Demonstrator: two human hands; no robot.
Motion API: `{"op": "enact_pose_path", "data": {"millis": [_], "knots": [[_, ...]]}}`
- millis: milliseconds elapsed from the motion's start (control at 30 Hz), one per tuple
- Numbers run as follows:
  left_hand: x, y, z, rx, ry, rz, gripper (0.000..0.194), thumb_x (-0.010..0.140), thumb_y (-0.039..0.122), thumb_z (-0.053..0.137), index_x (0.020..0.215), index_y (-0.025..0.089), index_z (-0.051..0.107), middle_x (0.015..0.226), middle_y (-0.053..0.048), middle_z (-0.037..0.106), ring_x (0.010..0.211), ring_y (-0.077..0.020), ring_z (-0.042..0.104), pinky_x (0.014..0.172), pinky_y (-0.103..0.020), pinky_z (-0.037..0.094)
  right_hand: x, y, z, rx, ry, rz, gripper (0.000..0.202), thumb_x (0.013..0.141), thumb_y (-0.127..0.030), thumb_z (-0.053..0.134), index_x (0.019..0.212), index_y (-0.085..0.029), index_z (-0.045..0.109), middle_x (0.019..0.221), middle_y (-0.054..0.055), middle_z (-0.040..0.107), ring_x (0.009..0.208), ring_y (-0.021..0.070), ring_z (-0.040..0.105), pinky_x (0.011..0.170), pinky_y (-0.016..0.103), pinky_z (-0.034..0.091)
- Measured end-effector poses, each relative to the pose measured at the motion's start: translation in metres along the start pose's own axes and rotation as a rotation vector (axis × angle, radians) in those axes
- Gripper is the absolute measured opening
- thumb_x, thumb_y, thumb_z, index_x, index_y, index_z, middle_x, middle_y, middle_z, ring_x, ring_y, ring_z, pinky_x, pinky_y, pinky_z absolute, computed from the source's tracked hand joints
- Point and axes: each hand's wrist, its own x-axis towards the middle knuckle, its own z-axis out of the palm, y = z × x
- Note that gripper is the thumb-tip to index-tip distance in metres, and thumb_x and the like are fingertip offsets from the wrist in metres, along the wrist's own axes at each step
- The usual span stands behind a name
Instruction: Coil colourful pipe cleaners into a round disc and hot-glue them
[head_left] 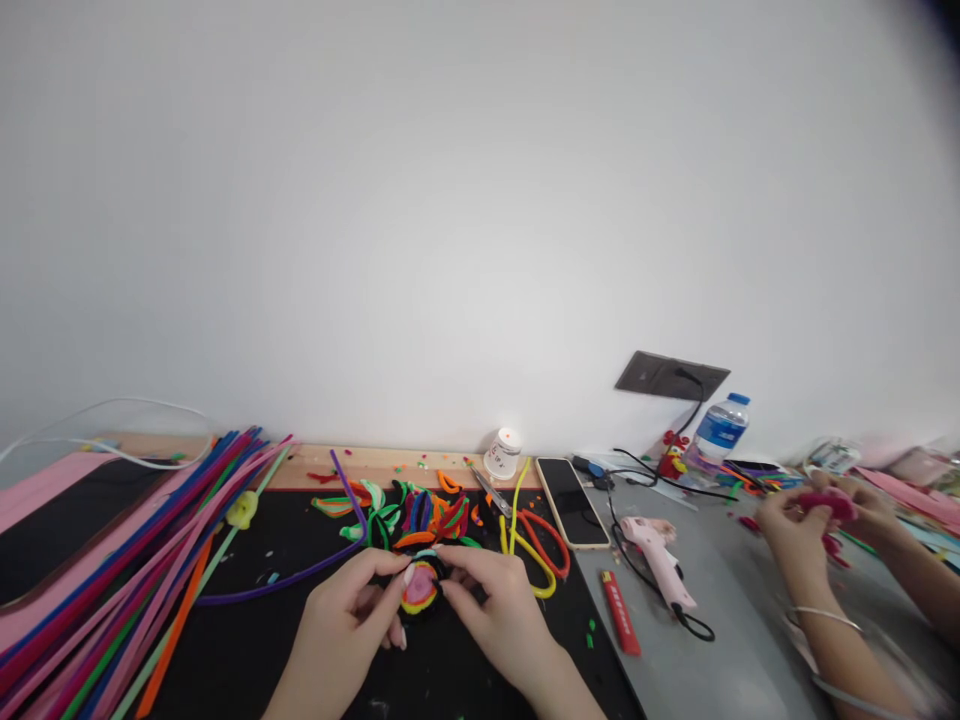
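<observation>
Between my two hands is a small round pipe-cleaner piece [421, 587], pink in the middle with yellow, red and black toward its edge. My left hand [352, 620] pinches its left side, and my right hand [491, 610] grips the right side with thumb and forefinger. Just behind the hands lies a heap of bent pipe-cleaner shapes [427, 512] in green, orange, red and blue. A purple pipe cleaner [289, 575] curves across the black mat [247, 650] to the left. Scissors with orange handles [551, 540] lie beyond my right hand, beside a bent yellow pipe cleaner [541, 592].
At left lies a large bundle of long pipe cleaners [150, 580]. A paper cup [503, 453], phone [574, 503], red lighter [620, 612], pink glue gun [660, 565] and water bottle [721, 430] stand or lie rightward. Another person's hands [802, 530] hold something dark pink at far right.
</observation>
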Motion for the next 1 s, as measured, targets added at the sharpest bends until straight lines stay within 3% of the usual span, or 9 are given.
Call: {"op": "enact_pose_path", "data": {"millis": [500,733,900,1000], "knots": [[0.001,0.0,0.001,-0.025,0.034,0.016,0.015,0.078,0.034,0.06,0.078,0.02,0.063,0.057,0.004,0.061,0.039,-0.0127,0.059,0.041,-0.023,0.048,-0.003,0.003,0.005,0.067,0.061,0.01,0.027,0.077,-0.016,0.06,0.103,-0.022,0.065,0.085,0.004,0.072,0.065,0.0151,0.065,0.063,0.023,0.053],[0.002,0.002,0.001,-0.043,0.037,-0.029,0.018,0.076,0.036,0.061,0.082,0.019,0.062,0.051,0.004,0.063,0.04,-0.0147,0.06,0.042,-0.024,0.049,-0.006,0.0,0.013,0.134,0.059,0.086,0.024,0.077,-0.015,0.058,0.101,-0.02,0.062,0.081,0.004,0.07,0.059,0.0142,0.064,0.055,0.021,0.052],[0.003,0.008,0.003,-0.091,0.037,-0.051,0.028,0.073,0.041,0.063,0.091,0.02,0.058,0.081,-0.002,0.069,0.042,-0.0154,0.065,0.04,-0.026,0.051,-0.006,0.0,0.016,0.204,0.07,0.136,0.015,0.08,-0.018,0.053,0.094,-0.019,0.06,0.073,0.003,0.067,0.047,0.0114,0.06,0.045,0.019,0.049],[0.002,0.007,0.003,-0.091,0.031,-0.062,0.032,0.074,0.043,0.06,0.094,0.02,0.056,0.086,-0.003,0.069,0.045,-0.0168,0.067,0.041,-0.027,0.052,-0.005,0.001,0.016,0.232,0.076,0.14,0.014,0.08,-0.017,0.052,0.092,-0.019,0.059,0.072,0.003,0.066,0.047,0.0114,0.06,0.045,0.019,0.049]]}}
